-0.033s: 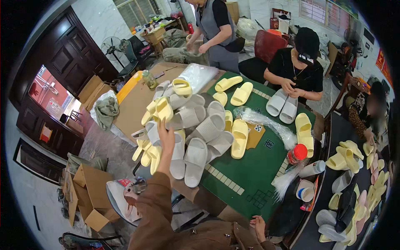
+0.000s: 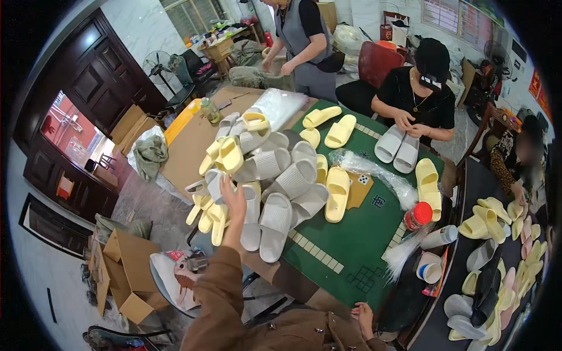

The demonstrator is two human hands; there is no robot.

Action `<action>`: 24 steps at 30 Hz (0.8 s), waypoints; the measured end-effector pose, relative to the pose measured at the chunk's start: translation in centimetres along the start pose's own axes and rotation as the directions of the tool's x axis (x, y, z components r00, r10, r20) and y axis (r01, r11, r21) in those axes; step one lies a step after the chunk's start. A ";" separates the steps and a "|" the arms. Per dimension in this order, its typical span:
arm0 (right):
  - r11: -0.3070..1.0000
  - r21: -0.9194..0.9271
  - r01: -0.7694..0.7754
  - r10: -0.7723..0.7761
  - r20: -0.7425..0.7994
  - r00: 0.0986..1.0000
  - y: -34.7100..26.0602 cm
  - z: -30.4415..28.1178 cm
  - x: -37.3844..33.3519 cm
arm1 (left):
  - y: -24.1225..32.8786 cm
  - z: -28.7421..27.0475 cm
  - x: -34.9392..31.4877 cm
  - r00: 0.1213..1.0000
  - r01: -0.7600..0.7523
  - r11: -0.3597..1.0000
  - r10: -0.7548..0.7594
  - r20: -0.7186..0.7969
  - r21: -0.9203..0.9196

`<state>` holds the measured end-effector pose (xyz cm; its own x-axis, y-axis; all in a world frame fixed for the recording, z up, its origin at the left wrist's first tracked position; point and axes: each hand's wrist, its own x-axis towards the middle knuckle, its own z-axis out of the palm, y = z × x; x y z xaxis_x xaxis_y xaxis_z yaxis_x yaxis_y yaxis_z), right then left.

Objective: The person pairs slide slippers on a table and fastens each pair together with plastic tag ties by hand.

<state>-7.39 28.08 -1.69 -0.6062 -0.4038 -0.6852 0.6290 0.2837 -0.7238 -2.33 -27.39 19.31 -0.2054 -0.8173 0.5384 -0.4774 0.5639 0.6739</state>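
My left hand (image 2: 235, 202) reaches into a pile of slippers on the left part of the table. Its fingers are stretched out against a grey slipper (image 2: 215, 186), below a pair of pale yellow slippers (image 2: 230, 155). More yellow slippers (image 2: 215, 224) stick out beside the wrist, at the pile's near left edge. Ribbed grey slippers (image 2: 274, 227) lie to the right of the hand. Low in the view, my right hand (image 2: 364, 319) rests near the green mat's front edge, fingers loosely bent and apart, with nothing seen in them.
A green mat (image 2: 369, 251) carries yellow slippers, a bundle of clear plastic bags (image 2: 380, 175) and a red-lidded jar (image 2: 418, 216). Across it, a person (image 2: 418, 93) handles grey slippers; another stands behind. A dark table (image 2: 433, 327) on the right bears more slippers. Open cartons (image 2: 132, 263) stand left.
My left hand has drawn slightly down and toward me, from the yellow pair to the grey slipper beneath. The yellow slippers by my wrist have shifted a little. My right hand stays put.
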 end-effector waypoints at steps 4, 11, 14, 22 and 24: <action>1.000 -0.012 -0.022 0.023 0.073 0.997 -0.7 1.6 0.2 | -10.0 -4.1 -8.3 0.978 0.184 0.940 -0.146 -0.148 0.287; 0.998 -0.050 -0.039 0.040 0.020 0.999 -1.5 0.9 -0.2 | -7.6 0.2 -15.3 0.924 0.359 0.920 -0.374 0.081 0.154; 0.997 -0.078 -0.018 0.018 0.004 1.000 -1.3 0.7 -0.1 | -6.8 2.5 -15.2 0.921 0.381 0.913 -0.388 0.024 0.146; 0.997 -0.064 -0.042 0.041 -0.011 0.999 -0.1 0.5 0.6 | -5.6 4.4 -13.5 0.889 0.443 0.896 -0.440 -0.124 0.002; 0.996 -0.073 -0.043 0.041 -0.029 0.999 0.0 0.0 0.6 | -3.7 5.2 -12.4 0.847 0.509 0.850 -0.523 -0.094 -0.135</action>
<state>-7.76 27.88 -2.05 -0.5943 -0.3662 -0.7161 0.6170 0.3635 -0.6979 -2.50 -19.92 7.50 0.1557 -0.9761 0.1516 -0.3948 0.0792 0.9154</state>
